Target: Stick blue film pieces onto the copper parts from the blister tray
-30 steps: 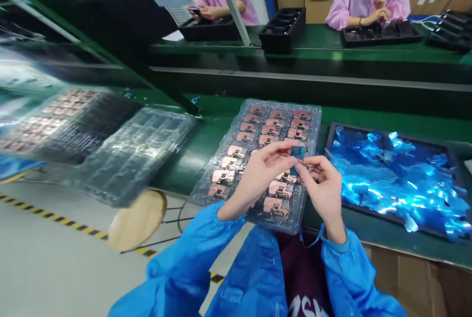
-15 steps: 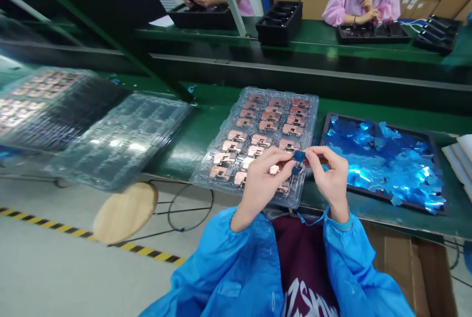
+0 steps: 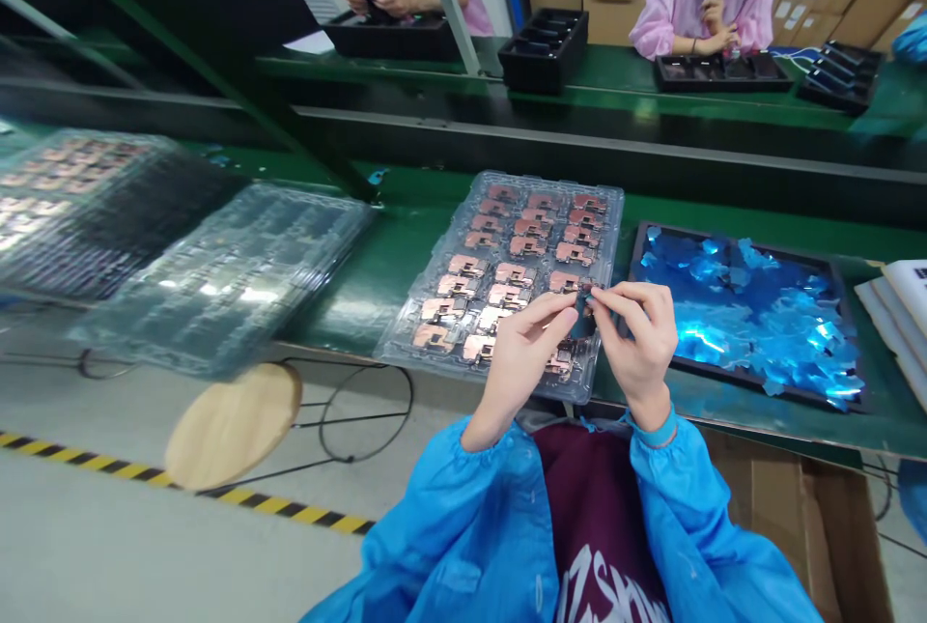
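Note:
Between my two hands, over the near right part of a clear plastic tray (image 3: 614, 217), is a small dark flat part (image 3: 583, 298). My left hand (image 3: 522, 353) pinches its left side between thumb and fingers. The fingertips of my right hand (image 3: 641, 338) are closed on its right edge; whether they also grip a thin film there is too small to tell. Rows of copper-coloured metal parts (image 3: 530, 244) lie in the tray's pockets below, and my left hand hides some near ones.
To the right, a black tray (image 3: 641, 266) holds a heap of blue film pieces (image 3: 745, 314). Clear trays (image 3: 238, 266) are stacked at left, beside more filled ones (image 3: 79, 169). White pads (image 3: 902, 314) lie far right. Two people in pink (image 3: 706, 0) work across the bench.
My right fingers have shifted slightly left and closer to my left fingertips. The blue showing between the hands has turned into a darker face of the part. The view has shifted slightly.

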`<state>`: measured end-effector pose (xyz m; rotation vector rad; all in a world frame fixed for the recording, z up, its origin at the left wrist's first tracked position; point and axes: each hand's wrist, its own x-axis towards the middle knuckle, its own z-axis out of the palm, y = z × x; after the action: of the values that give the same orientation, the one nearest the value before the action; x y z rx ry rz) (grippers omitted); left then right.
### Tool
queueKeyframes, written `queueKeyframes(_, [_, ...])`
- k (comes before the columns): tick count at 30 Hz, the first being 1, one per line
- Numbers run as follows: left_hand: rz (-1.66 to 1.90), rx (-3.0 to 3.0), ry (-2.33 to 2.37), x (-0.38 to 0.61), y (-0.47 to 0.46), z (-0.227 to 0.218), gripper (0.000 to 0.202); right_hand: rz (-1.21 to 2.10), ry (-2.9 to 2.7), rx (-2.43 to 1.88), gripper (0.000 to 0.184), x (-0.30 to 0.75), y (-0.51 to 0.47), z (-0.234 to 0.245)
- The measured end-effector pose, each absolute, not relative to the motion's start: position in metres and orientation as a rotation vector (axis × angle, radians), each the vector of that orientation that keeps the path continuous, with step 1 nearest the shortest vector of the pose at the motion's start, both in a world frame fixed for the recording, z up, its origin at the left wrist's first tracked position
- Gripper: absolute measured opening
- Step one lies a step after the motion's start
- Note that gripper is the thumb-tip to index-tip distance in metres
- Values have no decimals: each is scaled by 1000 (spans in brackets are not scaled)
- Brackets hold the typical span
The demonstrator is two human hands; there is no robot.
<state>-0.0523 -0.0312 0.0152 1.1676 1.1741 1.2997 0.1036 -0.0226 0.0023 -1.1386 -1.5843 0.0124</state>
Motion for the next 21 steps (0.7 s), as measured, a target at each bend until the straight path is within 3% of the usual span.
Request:
queueKeyframes(6, [1217, 705, 970, -58, -26, 10, 37, 17, -1734, -1019, 19, 109, -24, -1])
queueKeyframes(14, [1224, 506, 885, -67, -10, 2, 21, 120, -1849, -891, 20, 113, -33, -1])
queueKeyframes(17, [1357, 433, 928, -69, -2, -4, 23, 95, -1669, -938, 15, 113, -34, -7])
queueKeyframes(21, [1485, 428, 981, -69, 7, -10, 26, 1, -1200, -1301, 12, 140, -14, -24])
